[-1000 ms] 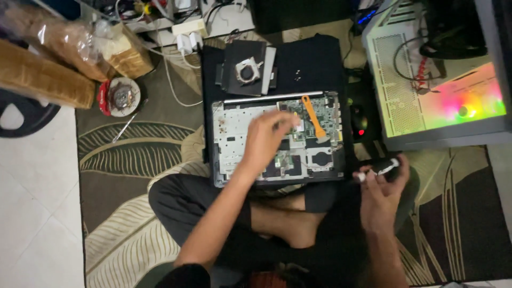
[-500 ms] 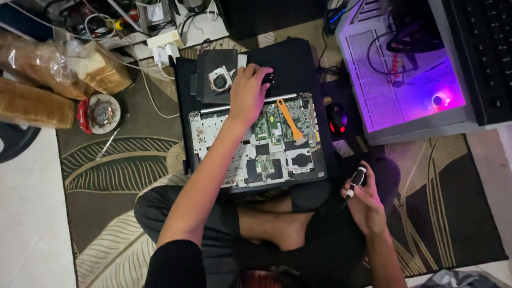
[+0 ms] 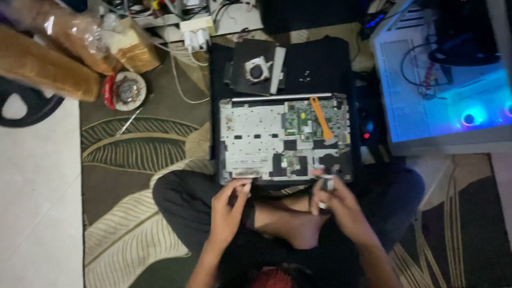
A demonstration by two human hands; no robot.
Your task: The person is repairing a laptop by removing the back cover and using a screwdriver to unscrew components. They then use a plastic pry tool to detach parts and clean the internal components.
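The small silver tool (image 3: pixel 325 185) gripped in the right hand (image 3: pixel 337 205) could be dropped onto the bare green board (image 3: pixel 301 124) of the opened laptop (image 3: pixel 285 137) just above it, because the half-open left hand (image 3: pixel 228 205) is only touching the laptop's near edge.

Person is wearing dark trousers (image 3: pixel 181 208), legs crossed, feet bare. Forearms are showing bare, no sleeves reaching the wrists. Left hand (image 3: pixel 226 210) and right hand (image 3: pixel 338 205) are wearing no gloves; fingers (image 3: pixel 242 186) bare.
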